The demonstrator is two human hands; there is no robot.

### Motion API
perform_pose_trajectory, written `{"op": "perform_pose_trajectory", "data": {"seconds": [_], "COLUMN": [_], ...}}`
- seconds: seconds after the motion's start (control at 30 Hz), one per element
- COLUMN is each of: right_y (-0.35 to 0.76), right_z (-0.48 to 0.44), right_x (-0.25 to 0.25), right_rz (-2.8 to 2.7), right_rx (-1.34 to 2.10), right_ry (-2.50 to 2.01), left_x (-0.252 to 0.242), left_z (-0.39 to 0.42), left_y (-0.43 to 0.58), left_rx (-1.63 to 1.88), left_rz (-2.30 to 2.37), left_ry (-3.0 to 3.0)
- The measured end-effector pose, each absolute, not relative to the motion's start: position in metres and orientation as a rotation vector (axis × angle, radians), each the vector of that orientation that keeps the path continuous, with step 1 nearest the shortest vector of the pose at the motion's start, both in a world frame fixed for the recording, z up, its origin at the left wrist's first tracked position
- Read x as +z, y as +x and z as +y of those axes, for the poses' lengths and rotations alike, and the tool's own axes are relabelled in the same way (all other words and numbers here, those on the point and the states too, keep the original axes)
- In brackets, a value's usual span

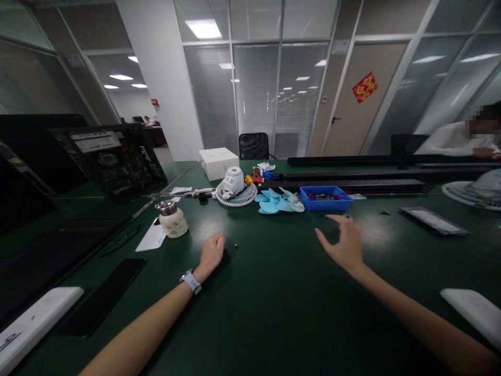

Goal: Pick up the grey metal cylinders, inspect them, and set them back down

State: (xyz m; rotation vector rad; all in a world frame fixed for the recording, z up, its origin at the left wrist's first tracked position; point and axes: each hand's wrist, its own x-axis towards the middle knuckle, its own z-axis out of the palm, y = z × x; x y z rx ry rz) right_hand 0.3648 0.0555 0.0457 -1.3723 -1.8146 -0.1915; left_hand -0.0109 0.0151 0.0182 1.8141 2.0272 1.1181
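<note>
My left hand (pixel 212 253), with a watch (pixel 190 281) on its wrist, rests on the green table as a closed fist. Whether anything is inside the fist is hidden. Just right of it lies a tiny metal piece (pixel 236 245), apart from the hand. My right hand (pixel 345 241) is held over the table with thumb and fingers spread in a C shape and nothing between them. Beyond it stands a blue tray (pixel 326 205) with small coloured parts inside. Light-blue fan blades (pixel 274 201) lie left of the tray, and a white fan body on its round grille (pixel 235 189) is beside them.
A cream bottle (pixel 173 223) stands on the left near white paper (pixel 152 237) and a dark flat slab (pixel 107 295). An open computer case (pixel 113 159) is farther left. A white box (pixel 219 163) and long black bars (pixel 364 176) lie behind. Another person (pixel 446 138) sits far right.
</note>
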Motion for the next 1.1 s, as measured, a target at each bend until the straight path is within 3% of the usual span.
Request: {"op": "perform_pose_trajectory", "data": {"seconds": [0.2,0.43,0.67,0.83,1.1], "right_y": [0.215,0.153,0.275,0.427,0.478], "right_z": [0.06,0.074,0.073,0.084,0.091], "right_x": [0.035,0.018,0.054,0.066,0.055], "right_rz": [-2.386,-2.396,-2.085,-1.738,-1.623], "right_rx": [0.595,0.565,0.481,0.092,0.177], "right_ry": [-0.984,-1.104,-1.013,-1.492,-1.915], "left_x": [0.02,0.018,0.011,0.006,0.006], "left_z": [0.016,0.018,0.02,0.023,0.022], "left_y": [-0.01,-0.011,-0.011,-0.013,-0.013], "left_rx": [0.929,0.827,0.808,0.794,0.791], "left_rz": [2.127,2.144,2.122,2.095,2.068], "left_ry": [1.767,1.818,1.85,1.871,1.895]}}
